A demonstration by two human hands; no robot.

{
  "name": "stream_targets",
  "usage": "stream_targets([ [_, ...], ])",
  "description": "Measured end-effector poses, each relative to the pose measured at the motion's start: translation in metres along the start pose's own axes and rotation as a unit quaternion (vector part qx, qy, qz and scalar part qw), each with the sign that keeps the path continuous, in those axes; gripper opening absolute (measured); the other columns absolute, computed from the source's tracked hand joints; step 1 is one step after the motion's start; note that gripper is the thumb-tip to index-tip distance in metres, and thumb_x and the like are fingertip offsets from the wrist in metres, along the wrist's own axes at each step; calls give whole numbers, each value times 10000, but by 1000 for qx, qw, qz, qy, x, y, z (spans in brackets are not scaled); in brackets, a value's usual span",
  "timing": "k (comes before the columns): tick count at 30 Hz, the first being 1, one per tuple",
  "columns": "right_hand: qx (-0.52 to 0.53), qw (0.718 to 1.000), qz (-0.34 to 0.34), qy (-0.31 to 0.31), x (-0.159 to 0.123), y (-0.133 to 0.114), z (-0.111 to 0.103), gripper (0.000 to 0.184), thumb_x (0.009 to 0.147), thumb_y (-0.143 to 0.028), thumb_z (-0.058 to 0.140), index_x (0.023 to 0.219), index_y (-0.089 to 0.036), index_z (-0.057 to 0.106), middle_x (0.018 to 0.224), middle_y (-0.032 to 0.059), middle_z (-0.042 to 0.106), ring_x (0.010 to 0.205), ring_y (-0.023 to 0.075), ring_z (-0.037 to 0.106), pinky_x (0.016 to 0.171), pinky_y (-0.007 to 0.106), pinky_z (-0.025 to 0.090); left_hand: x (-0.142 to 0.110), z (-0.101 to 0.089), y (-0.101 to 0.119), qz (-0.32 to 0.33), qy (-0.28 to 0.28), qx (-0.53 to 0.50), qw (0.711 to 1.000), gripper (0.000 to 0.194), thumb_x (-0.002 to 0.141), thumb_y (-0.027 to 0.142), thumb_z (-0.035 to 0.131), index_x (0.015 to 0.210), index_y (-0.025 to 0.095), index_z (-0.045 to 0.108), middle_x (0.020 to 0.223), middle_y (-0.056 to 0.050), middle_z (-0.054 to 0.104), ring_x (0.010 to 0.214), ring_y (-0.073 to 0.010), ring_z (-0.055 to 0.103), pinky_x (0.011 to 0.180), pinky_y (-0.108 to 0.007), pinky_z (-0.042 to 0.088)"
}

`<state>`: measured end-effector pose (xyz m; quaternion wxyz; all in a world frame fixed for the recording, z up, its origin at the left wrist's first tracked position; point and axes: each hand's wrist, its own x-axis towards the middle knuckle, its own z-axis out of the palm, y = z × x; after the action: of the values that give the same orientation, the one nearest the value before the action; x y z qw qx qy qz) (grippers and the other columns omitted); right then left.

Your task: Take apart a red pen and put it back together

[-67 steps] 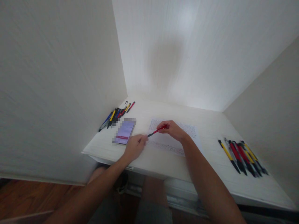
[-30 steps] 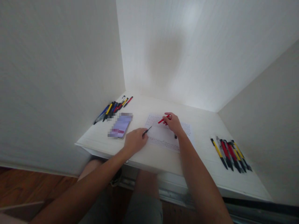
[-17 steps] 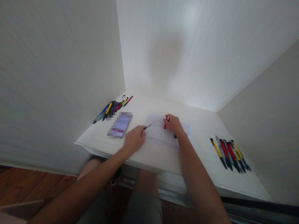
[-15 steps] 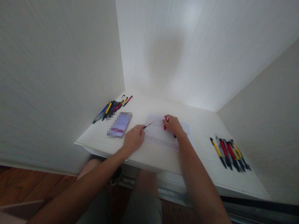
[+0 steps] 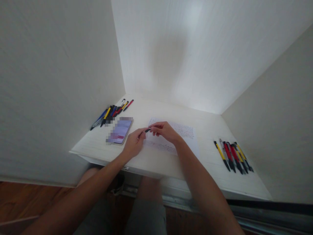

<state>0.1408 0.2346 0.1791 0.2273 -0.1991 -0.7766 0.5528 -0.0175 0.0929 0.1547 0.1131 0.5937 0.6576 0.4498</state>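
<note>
My left hand (image 5: 133, 143) is closed on the black pen part (image 5: 147, 130), whose dark end shows between my two hands. Right against it, the fingers of my right hand (image 5: 163, 130) are pinched together at the other end of that part. They cover the red pen barrel, which this hand held half a second ago; none of its red shows now. Both hands are over the near left part of a sheet of paper (image 5: 171, 148) filled with handwriting. A phone (image 5: 122, 129) with a lit screen lies just left of my left hand.
Several pens (image 5: 109, 112) in mixed colours lie along the left wall. At the right, another row of yellow, red and grey pens (image 5: 232, 156) lies on the white desk (image 5: 205, 163). White panels (image 5: 166, 58) close in the desk at the back and sides.
My right hand has moved left and toward my left hand, so the two now meet. The red barrel and the thin refill tip have gone out of sight. The view has shifted slightly.
</note>
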Motion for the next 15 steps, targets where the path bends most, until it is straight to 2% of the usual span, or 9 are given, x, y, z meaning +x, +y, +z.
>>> stream_targets([
  [4,69,994,24,79,6,5,5,244,875,-425,668,877,-188,730,845,55,728,696,125,648,620,230,505,1,1,0,-32,21,-2,999,394,996,361,418,1246,192,671,1007,-53,734,875,-180,660,796,-283,500],
  [7,137,977,33,157,7,4,-8,235,904,-420,634,883,-188,659,989,91,741,803,148,711,680,247,557,1,0,1,-52,60,7,997,339,959,349,476,1156,186,698,1042,-58,736,876,-185,665,782,-288,507],
  [9,146,969,42,195,7,4,-17,225,935,-409,597,889,-189,609,976,103,744,780,160,728,665,262,573,1,0,1,-51,79,24,995,294,930,333,512,1079,182,715,1050,-63,737,868,-189,666,776,-293,509],
  [12,90,973,63,205,8,9,-23,211,965,-393,555,877,-200,551,880,94,740,672,165,718,574,266,555,1,0,1,-42,88,45,994,253,905,322,550,1026,184,724,992,-55,740,818,-185,662,746,-294,505],
  [15,-54,980,38,190,10,17,-23,217,987,-362,501,837,-212,546,831,61,729,647,143,684,580,252,527,3,1,0,-26,87,57,994,246,906,311,557,1040,188,723,991,-52,736,793,-178,656,754,-300,500],
])
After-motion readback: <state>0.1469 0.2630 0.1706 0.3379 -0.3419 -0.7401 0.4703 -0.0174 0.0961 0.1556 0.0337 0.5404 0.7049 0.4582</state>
